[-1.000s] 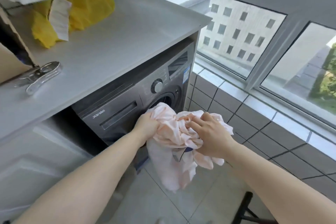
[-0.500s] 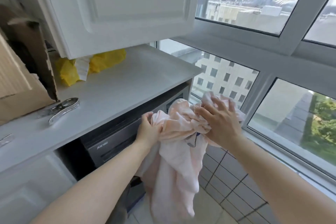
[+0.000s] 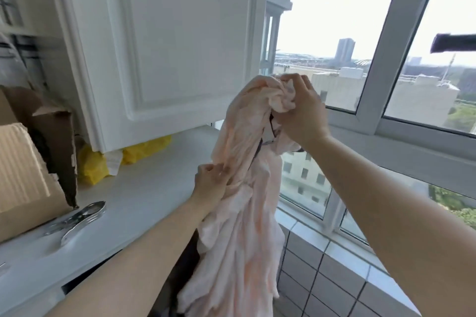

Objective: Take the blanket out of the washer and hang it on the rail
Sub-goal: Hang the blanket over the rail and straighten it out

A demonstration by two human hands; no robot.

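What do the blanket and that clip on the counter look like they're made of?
Blanket: thin, soft woven fabric, pale peach, matte; it bunches and hangs in limp folds, gripped by the right hand and left hand. Clip: probably polished metal, going by its silvery shine.

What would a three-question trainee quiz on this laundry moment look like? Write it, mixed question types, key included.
1. True or false: the blanket lies folded on the countertop.
2. Which of the hands grips the bunched top of the blanket? A) right hand B) left hand C) neither
3. Fill in: the yellow bag sits under the white ____.

Key: 1. False, it hangs from the hands. 2. A. 3. cabinet.
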